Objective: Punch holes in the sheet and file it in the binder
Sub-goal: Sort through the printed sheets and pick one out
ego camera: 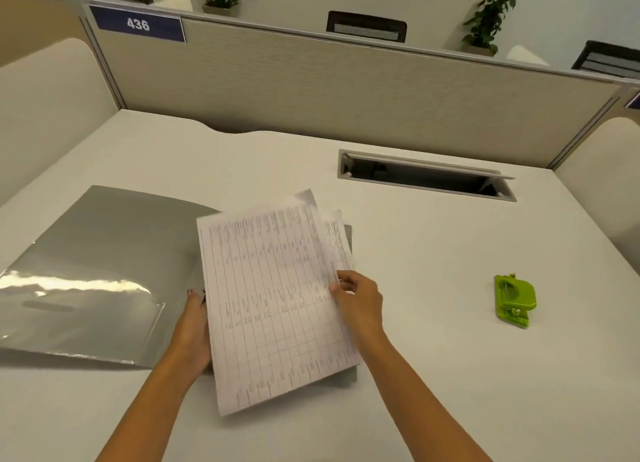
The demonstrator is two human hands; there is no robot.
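A grey binder (pixel 104 253) lies open on the white desk, its left cover with a shiny clear pocket. A printed sheet (pixel 270 295) with a table of lines is held tilted over the binder's right half, above other sheets (pixel 337 239) that lie there. My left hand (pixel 194 326) grips the sheet's left edge, fingers partly hidden behind it. My right hand (pixel 360 298) pinches its right edge. A green hole punch (pixel 515 300) sits on the desk well to the right, apart from both hands.
An open cable slot (pixel 426 177) is set into the desk (pixel 433 375) at the back right. A beige partition (pixel 329 90) with a sign reading 436 closes the far side, and curved side panels stand at left and right.
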